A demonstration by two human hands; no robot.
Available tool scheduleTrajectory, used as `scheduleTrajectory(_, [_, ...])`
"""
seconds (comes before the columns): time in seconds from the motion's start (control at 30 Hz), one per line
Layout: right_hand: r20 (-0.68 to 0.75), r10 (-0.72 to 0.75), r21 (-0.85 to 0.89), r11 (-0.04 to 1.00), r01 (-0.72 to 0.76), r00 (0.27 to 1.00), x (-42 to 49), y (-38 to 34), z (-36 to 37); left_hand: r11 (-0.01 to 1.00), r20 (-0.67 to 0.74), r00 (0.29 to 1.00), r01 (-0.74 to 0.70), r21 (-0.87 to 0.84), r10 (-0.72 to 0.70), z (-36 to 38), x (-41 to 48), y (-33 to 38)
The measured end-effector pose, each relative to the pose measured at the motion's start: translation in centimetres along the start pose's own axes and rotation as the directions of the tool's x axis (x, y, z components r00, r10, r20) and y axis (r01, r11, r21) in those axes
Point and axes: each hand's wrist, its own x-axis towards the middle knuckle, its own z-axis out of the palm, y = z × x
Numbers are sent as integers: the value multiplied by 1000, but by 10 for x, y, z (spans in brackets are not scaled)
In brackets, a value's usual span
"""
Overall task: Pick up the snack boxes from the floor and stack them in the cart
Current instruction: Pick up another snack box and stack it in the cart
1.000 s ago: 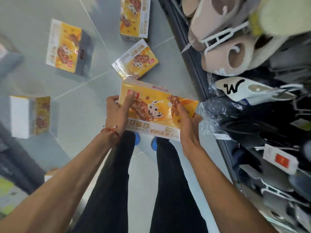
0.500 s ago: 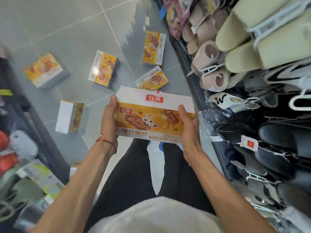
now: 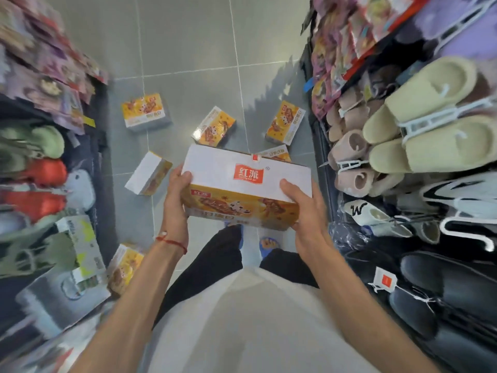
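Snack box [image 3: 250, 181] held at frame centre above grey tile floor [image 3: 188, 49].
Left hand [image 3: 175, 203] and right hand [image 3: 305, 211] grip its opposite ends, thumbs on top.

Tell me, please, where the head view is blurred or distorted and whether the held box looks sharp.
Head view: the held snack box, left hand and right hand look sharp; the left-side shelves smear with motion blur; wide-angle distortion bows the slipper rack; a shadow crosses the floor.

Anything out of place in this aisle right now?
Yes: snack boxes lie scattered askew on the floor, one tipped white face up, another by the left shelf. Left hand and right hand grip the held box, which looks undamaged.
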Motion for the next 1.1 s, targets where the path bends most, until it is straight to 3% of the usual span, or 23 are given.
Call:
scheduleTrajectory(0.27, [281,-58,-99,991,89,958,-13,11,-28,984,-245,970,-44,-173,1,-2,-94,-43])
scheduleTrajectory(0.57, [565,-9,-265,945,192,825,-73,45,-15,917,-516,856,-186,-352,-24,-44,-211,-98])
scheduleTrajectory(0.73, [737,68,-367,876,314,672,-127,81,5,875,-669,735,-245,-418,-114,-73,-286,-146])
scheduleTrajectory(0.97, [876,214,-423,771,476,432,-221,166,8,761,-779,515,-322,-563,-358,-92,-407,-233])
scheduleTrajectory(1.1, [878,292,-466,700,541,379,-281,231,-16,719,-791,435,-366,-592,-430,-101,-486,-291])
